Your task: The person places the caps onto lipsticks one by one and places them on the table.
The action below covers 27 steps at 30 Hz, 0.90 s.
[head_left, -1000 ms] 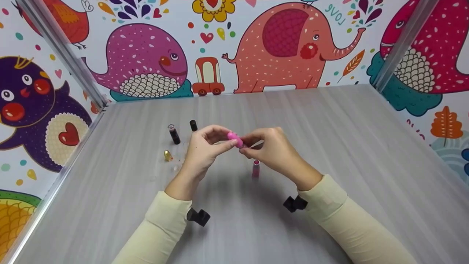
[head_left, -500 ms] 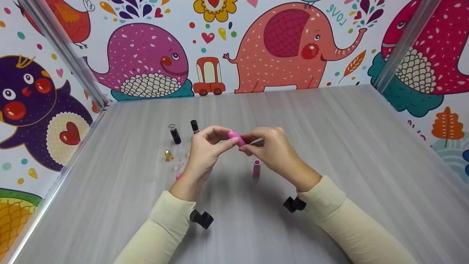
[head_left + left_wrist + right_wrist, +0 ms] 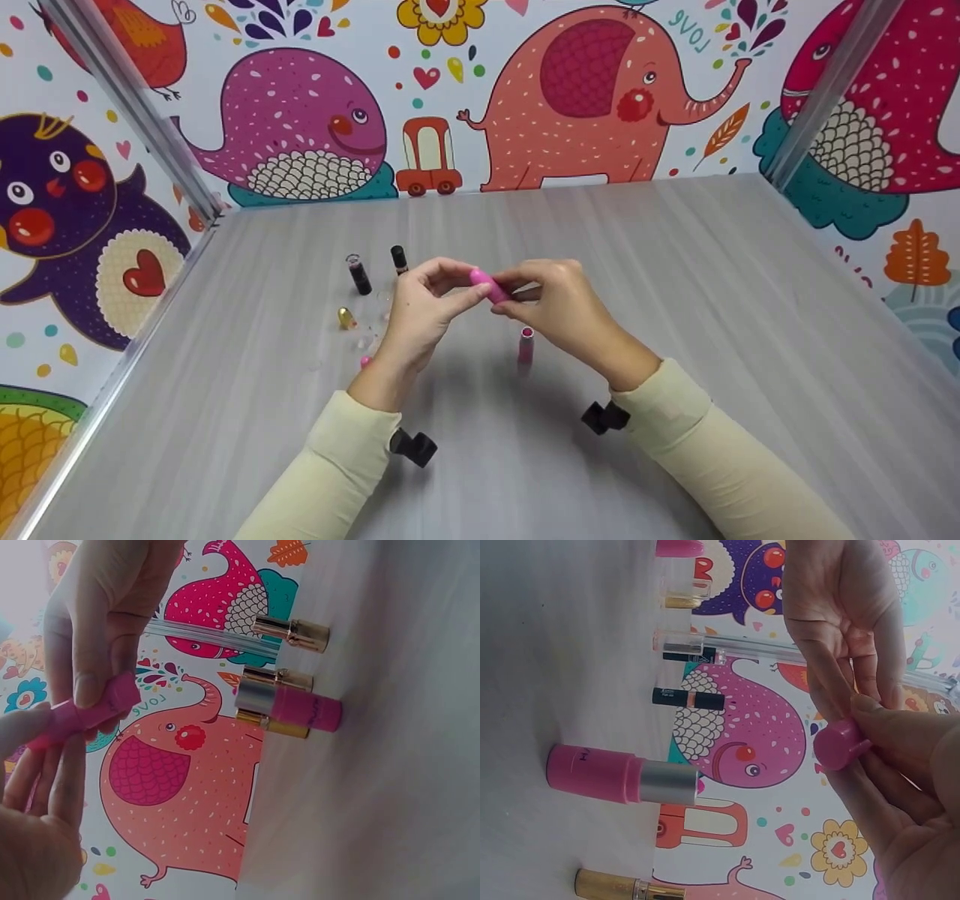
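A pink capped lipstick (image 3: 485,282) is held in the air between both hands. My left hand (image 3: 421,311) pinches its upper end between thumb and fingers, and my right hand (image 3: 566,306) pinches the lower end. In the right wrist view its round pink end (image 3: 835,746) faces the camera. Just below the right hand, an uncapped lipstick (image 3: 526,349) with a pink base stands upright on the table. Its silver collar (image 3: 669,781) shows in the right wrist view, with a bit of pink bullet at the tip. Fingers cover part of the held lipstick.
Left of the hands stand two black tubes (image 3: 358,275), a gold piece (image 3: 346,318) and clear caps (image 3: 364,343). A pink piece (image 3: 366,361) peeks out beside the left wrist. Several gold lipsticks (image 3: 292,633) appear in the left wrist view. Printed walls edge the table.
Both hands have shifted only slightly, keeping hold of the pink lipstick. The pale bit at its lower end, seen a second ago, no longer shows. The pink piece by the left wrist came into view.
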### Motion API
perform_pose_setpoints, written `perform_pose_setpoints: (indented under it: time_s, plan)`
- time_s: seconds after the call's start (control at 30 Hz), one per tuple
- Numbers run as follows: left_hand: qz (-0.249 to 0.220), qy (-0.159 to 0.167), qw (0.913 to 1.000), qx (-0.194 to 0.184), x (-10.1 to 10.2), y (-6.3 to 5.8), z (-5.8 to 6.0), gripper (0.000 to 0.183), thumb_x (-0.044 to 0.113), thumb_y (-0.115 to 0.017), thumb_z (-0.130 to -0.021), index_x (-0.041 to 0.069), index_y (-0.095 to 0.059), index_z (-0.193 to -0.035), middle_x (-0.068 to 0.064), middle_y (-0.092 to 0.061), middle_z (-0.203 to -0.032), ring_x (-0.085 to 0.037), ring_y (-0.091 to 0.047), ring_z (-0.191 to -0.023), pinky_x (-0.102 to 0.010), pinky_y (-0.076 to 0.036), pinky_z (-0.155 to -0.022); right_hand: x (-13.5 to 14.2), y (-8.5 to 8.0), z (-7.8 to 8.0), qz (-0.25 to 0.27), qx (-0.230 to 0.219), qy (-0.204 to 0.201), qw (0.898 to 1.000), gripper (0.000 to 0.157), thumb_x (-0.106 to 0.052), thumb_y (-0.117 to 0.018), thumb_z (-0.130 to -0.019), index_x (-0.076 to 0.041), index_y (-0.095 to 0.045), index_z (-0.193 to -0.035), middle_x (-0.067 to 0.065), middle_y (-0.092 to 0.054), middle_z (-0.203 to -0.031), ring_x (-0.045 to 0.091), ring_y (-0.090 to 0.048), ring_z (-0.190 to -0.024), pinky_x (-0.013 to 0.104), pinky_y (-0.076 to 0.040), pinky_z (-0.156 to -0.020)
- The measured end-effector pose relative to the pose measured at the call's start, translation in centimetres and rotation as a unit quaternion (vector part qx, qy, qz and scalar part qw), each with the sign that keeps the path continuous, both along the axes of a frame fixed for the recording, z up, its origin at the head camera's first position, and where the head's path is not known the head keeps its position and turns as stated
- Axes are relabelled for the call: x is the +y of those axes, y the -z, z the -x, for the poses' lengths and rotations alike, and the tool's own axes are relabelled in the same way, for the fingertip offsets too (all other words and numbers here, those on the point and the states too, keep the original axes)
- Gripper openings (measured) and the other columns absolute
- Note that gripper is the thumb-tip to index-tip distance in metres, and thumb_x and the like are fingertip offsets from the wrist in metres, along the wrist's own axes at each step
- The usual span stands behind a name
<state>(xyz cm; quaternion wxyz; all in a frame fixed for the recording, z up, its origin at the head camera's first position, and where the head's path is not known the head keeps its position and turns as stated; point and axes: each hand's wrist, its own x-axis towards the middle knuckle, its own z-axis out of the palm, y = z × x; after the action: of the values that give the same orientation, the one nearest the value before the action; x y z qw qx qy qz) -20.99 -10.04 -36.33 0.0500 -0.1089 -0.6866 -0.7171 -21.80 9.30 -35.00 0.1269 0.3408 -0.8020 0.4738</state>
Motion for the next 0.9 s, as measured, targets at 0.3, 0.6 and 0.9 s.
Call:
perform_pose_setpoints:
  time_s: [0.3,0.6,0.9]
  plan:
    - [0.034,-0.003,0.9994,-0.013,0.08,-0.08,-0.08,0.028,0.02,-0.081,-0.076,0.009,-0.07,-0.098,-0.009,-0.066,-0.099,-0.022,-0.061,-0.1,-0.034,-0.052,-0.087,0.2,-0.34,-0.16,-0.008,-0.024,0.002,1.0,0.027,-0.013,-0.082,-0.073,-0.01,-0.074,-0.099,-0.006,-0.071,-0.091,0.004,-0.068,-0.082,0.024,-0.056,-0.071]
    - [0.031,-0.004,0.9995,-0.002,0.09,0.04,-0.09,0.029,0.024,-0.081,-0.075,0.011,-0.07,-0.098,-0.008,-0.066,-0.099,-0.022,-0.061,-0.099,-0.034,-0.053,-0.087,0.13,-0.43,-0.22,-0.015,-0.016,0.006,1.0,0.027,-0.012,-0.082,-0.073,-0.01,-0.074,-0.099,-0.005,-0.071,-0.092,0.004,-0.068,-0.082,0.024,-0.056,-0.071]
    - [0.038,-0.003,0.9993,0.004,0.17,0.15,-0.18,0.033,0.032,-0.082,-0.074,0.013,-0.07,-0.098,-0.008,-0.067,-0.099,-0.022,-0.061,-0.1,-0.037,-0.052,-0.086,0.1,-0.41,-0.17,-0.003,-0.021,-0.001,1.0,0.025,-0.01,-0.081,-0.073,-0.009,-0.075,-0.098,-0.004,-0.072,-0.09,0.005,-0.069,-0.08,0.023,-0.056,-0.07]
